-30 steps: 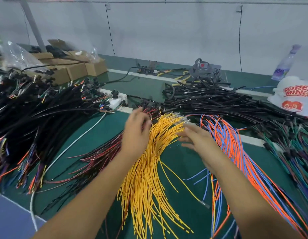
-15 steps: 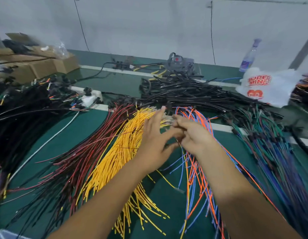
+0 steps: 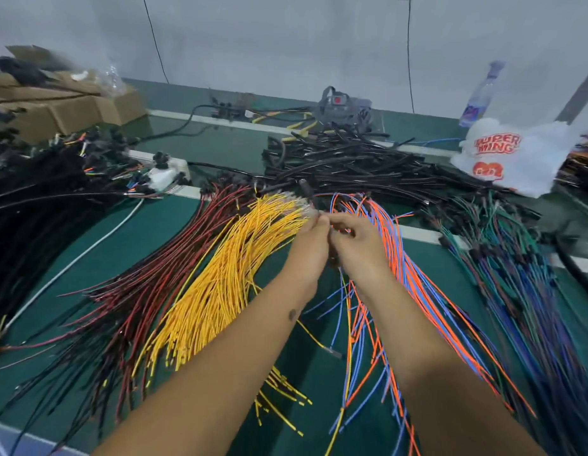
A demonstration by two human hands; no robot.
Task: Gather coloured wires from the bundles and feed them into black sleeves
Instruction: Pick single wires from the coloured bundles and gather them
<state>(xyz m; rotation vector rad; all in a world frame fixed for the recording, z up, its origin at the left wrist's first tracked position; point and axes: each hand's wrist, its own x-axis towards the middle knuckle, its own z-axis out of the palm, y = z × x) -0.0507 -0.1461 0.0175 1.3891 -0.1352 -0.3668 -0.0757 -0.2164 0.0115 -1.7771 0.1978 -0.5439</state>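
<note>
Both hands have closed together, left hand [image 3: 310,238] and right hand [image 3: 358,240] pinching wire ends between yellow bundle [image 3: 220,284] and orange-blue bundle [image 3: 401,258], black sleeves [image 3: 352,166] beyond unfed.

yellow wires [image 3: 220,284] fanned flat | black sleeves [image 3: 361,166] heaped behind

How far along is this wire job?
Done: sleeved black assemblies are piled on the left. In hand: left hand and right hand meet, pinching a few wires between the yellow bundle and the orange-blue bundle. Left: big bundles, many loose black sleeves.
</note>
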